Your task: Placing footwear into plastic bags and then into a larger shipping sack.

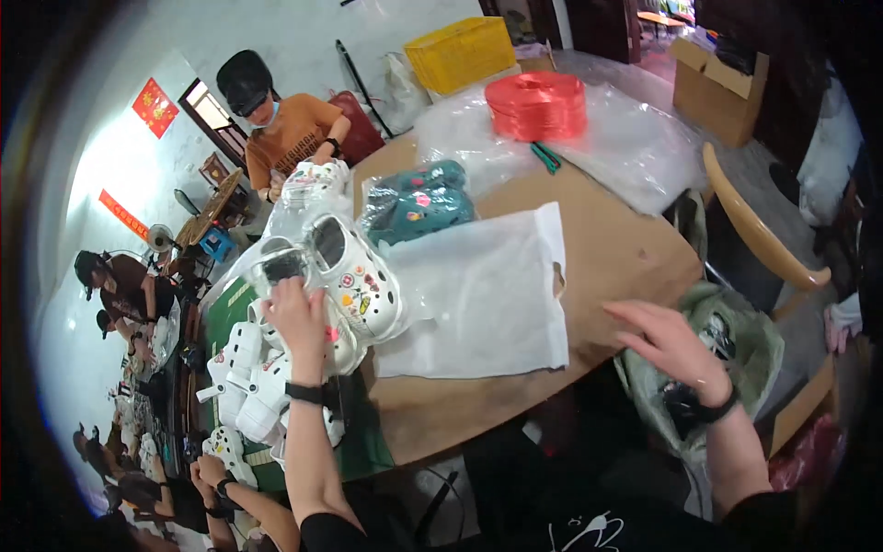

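Observation:
My left hand (296, 317) is closed at the heel of a white clog (368, 299) with colourful charms and round holes; the fingertips are partly hidden against the shoe. A second charm-decorated clog lies close against it. Above the right edge of the brown-covered table (616, 258) hovers my right hand (676, 350), fingers stretched out and holding nothing. Flat between the hands lies a white bag (483, 299) with a cut-out handle at its right end. Behind it sits a pair of dark teal clogs (423, 204) in clear plastic.
White clogs (258, 377) are heaped on the left. A red twine roll (535, 106) and green-handled snips (545, 158) lie at the far side on clear plastic. Across the table a person (294, 124) handles wrapped clogs. Right: a wooden chair (759, 221) and an open sack (750, 345).

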Demonstrator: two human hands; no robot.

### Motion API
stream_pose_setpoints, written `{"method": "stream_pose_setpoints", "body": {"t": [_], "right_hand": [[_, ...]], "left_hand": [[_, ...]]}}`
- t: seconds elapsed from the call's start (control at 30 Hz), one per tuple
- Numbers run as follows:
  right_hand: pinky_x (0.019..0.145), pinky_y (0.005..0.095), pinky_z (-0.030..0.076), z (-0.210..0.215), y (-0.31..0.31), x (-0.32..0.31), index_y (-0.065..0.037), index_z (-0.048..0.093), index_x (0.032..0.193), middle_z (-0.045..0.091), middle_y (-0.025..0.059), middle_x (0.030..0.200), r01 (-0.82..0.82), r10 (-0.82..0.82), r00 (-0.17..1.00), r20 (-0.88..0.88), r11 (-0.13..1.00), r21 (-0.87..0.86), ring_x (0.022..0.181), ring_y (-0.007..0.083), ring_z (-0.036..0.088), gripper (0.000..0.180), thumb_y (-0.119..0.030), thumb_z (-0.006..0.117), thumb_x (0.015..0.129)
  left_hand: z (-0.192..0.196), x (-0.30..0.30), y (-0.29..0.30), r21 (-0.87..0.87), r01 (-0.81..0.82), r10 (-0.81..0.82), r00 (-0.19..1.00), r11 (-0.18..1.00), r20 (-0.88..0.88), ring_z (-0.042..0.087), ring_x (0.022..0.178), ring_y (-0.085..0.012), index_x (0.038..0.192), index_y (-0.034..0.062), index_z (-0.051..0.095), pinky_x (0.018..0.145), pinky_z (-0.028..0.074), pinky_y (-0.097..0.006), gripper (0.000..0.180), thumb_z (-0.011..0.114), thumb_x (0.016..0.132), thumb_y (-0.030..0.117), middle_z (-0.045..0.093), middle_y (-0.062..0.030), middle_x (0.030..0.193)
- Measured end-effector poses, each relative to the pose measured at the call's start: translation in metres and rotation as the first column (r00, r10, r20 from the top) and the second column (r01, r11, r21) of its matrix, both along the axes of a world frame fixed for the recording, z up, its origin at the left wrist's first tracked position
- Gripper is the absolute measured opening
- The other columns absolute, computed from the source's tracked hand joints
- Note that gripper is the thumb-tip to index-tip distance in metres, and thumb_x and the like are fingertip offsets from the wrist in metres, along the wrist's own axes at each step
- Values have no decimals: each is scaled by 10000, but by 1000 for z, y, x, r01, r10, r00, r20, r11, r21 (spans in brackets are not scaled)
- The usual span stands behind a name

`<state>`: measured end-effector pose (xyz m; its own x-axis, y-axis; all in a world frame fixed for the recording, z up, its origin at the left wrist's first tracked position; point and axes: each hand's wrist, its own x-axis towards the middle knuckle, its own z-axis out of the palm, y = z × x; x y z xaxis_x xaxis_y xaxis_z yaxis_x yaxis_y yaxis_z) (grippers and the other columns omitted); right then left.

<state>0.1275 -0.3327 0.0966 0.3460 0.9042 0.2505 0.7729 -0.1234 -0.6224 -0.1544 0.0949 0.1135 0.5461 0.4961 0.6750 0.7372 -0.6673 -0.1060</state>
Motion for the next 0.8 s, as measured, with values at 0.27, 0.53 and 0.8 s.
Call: {"method": "stream_pose_setpoints", "body": {"t": [0.27, 0.53, 0.8], "right_hand": [[1065, 428, 359, -12, 89, -45, -106, 337, 1456, 360, 264, 1437, 204, -191, 978, -87, 960, 192, 1257, 444, 429, 709, -361, 647, 871], [1051, 366, 369, -95, 29, -23, 11, 389, 1395, 467, 228, 1361, 251, -204, 871, -447, 967, 46, 1245, 328, 485, 743, -393, 684, 846], [1051, 364, 370, -123, 25, -23, 20, 360, 1402, 485, 205, 1327, 354, -200, 666, -719, 933, 69, 1217, 289, 499, 800, -294, 769, 791]], "left_hand": [[-35, 55, -172, -445, 301, -166, 934, 843, 317, 513, 976, -331, 992, 4, 565, 917, 327, -435, 320, 689, 822, 245, 569, -161, 942], [-106, 81, -222, -548, 486, -254, 858, 681, 446, 498, 1049, -308, 1076, 10, 548, 966, 321, -415, 307, 679, 837, 152, 557, -141, 1089], [-139, 48, -234, -633, 738, 477, 481, 233, 736, 464, 1189, -188, 1374, -38, 375, 1017, 370, -343, 529, 602, 920, 107, 442, -148, 1347]]}}
